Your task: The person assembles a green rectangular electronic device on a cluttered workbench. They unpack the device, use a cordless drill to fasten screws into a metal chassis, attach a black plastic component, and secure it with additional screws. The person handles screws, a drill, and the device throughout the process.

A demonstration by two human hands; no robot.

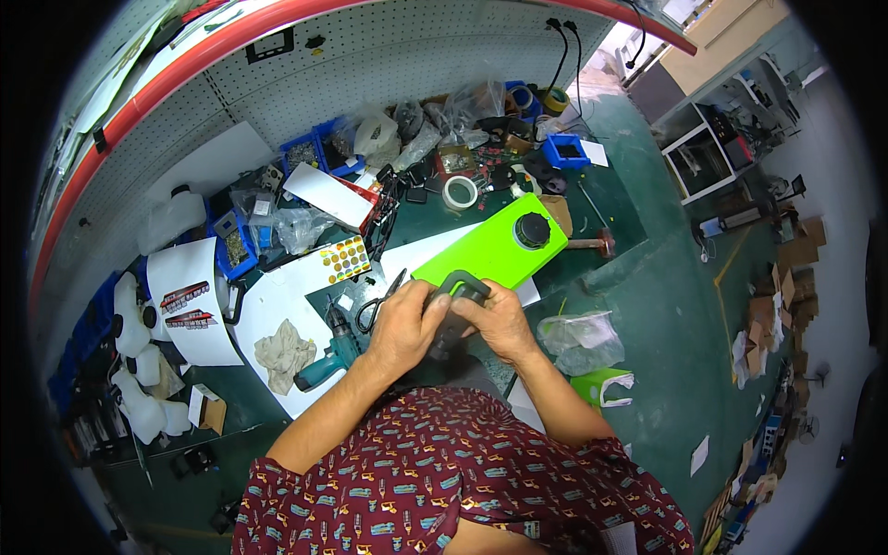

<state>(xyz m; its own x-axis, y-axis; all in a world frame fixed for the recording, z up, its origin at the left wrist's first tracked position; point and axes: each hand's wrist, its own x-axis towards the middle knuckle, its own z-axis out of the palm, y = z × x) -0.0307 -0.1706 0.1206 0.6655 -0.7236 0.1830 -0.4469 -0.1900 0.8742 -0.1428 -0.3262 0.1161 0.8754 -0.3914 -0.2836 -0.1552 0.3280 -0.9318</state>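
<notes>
A bright green box-shaped tank [481, 245] with a black ribbed screw cap [532, 230] lies slantwise on the bench in front of me. At its near end is a black loop-shaped handle [460, 282]. My left hand [402, 326] is closed on the handle's left side, its thumb pressing near the top. From the right, my right hand [502, 324] grips the same part, thumb bent inward. Whether the handle is joined to the tank cannot be made out. Black-handled scissors [372, 313] and a teal cordless drill [335, 350] lie beside my left forearm.
A crumpled cloth [284, 354] and a sheet of round stickers [346, 260] lie left. Tape roll [460, 192], blue parts bins [565, 151] and plastic bags crowd the back. Right of the tank is a hammer [601, 243]; below it, a clear bag [583, 339].
</notes>
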